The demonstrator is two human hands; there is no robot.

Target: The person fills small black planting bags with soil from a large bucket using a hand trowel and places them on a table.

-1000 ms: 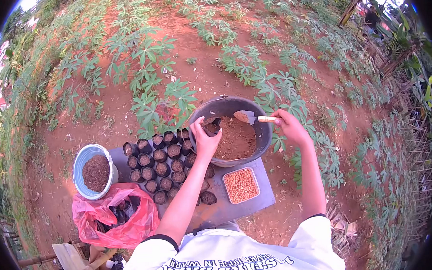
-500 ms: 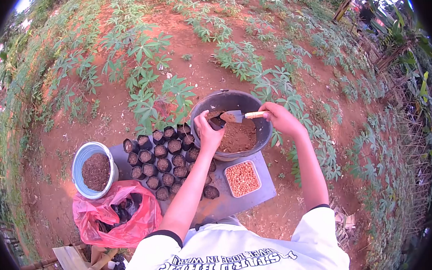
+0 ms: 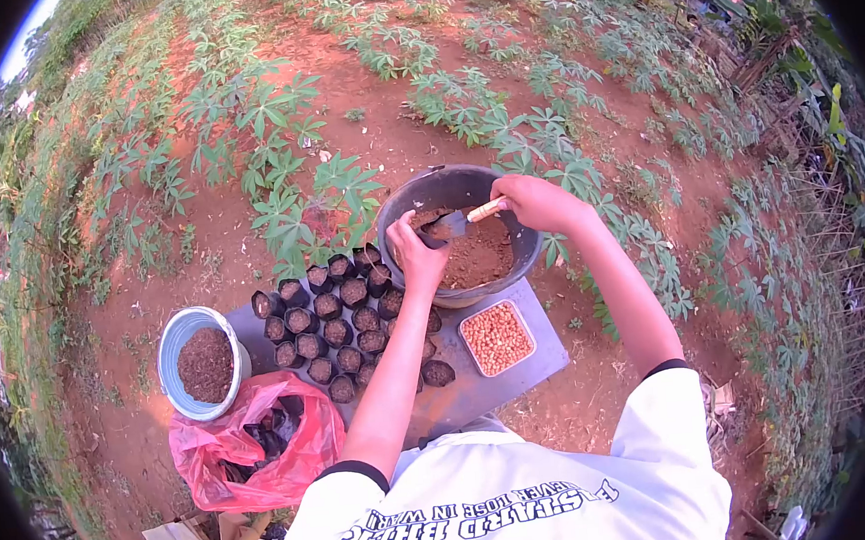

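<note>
My left hand (image 3: 414, 250) holds a small black grow bag (image 3: 430, 239) over a dark basin (image 3: 453, 189) of brown soil (image 3: 480, 254). My right hand (image 3: 538, 202) grips a small trowel (image 3: 464, 221) by its pale handle, its blade tipped at the bag's mouth. The basin stands at the far end of a grey board (image 3: 481, 392).
Several soil-filled black bags (image 3: 324, 323) stand in rows on the board, next to a tray of pale seeds (image 3: 497, 338). A blue-and-white bucket of dark soil (image 3: 201, 362) and a red plastic bag (image 3: 259, 445) lie to the left. Cassava plants (image 3: 327, 202) grow on red earth around.
The trowel has swung left from above the basin's right side to the bag's mouth. My right hand followed it; my left hand kept the bag over the soil.
</note>
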